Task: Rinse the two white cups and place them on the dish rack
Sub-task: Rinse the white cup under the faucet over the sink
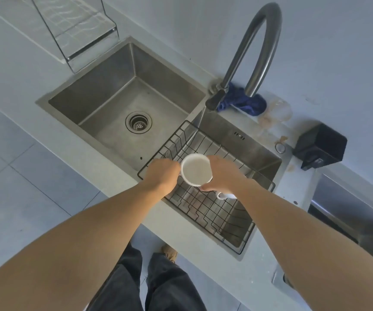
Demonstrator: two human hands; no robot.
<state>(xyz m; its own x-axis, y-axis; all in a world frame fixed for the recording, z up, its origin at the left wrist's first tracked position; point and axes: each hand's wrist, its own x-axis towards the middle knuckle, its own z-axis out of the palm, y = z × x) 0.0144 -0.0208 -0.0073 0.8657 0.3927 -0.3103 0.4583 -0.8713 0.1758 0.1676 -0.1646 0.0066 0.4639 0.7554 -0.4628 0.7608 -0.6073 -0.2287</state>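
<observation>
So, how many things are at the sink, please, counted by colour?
White: 2, the cup held between both hands and the cup under the right hand
Black: 2, the dish rack and the box
Blue: 1, the cloth
Total: 5

Viewpoint: one head-worn wide-angle camera, high above the counter.
Facing: forward and steeply down onto the sink (104, 95) and the dish rack (205, 209).
Nearness: forearms fill the near frame; the faucet (257, 41) stands far right.
Shared view: none, single view only.
</observation>
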